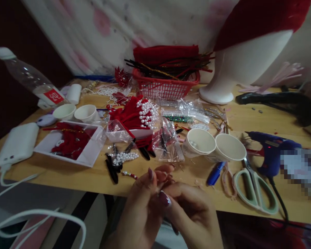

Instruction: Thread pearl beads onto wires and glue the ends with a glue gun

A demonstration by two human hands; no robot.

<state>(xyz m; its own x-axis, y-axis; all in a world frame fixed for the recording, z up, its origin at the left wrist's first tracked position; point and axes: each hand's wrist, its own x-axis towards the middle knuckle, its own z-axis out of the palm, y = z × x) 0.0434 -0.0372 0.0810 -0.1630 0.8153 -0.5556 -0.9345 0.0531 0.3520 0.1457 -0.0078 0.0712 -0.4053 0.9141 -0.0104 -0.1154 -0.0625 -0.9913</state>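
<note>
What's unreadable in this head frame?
- Whatever the left hand and right hand pinch: too small, covered by fingertips.
- Area right of the glue gun: pixelated.
- Mannequin head: top cut by the frame edge.
- Bottle label: blurred.
- Basket contents: blurred, dark tangle.

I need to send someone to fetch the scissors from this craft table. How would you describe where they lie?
Start at the white mannequin head stand at the back right of the wooden table, then come forward past the blue glue gun. The scissors lie flat near the front edge, just right of two white paper cups. Their pale green handle loops set them apart.
</note>
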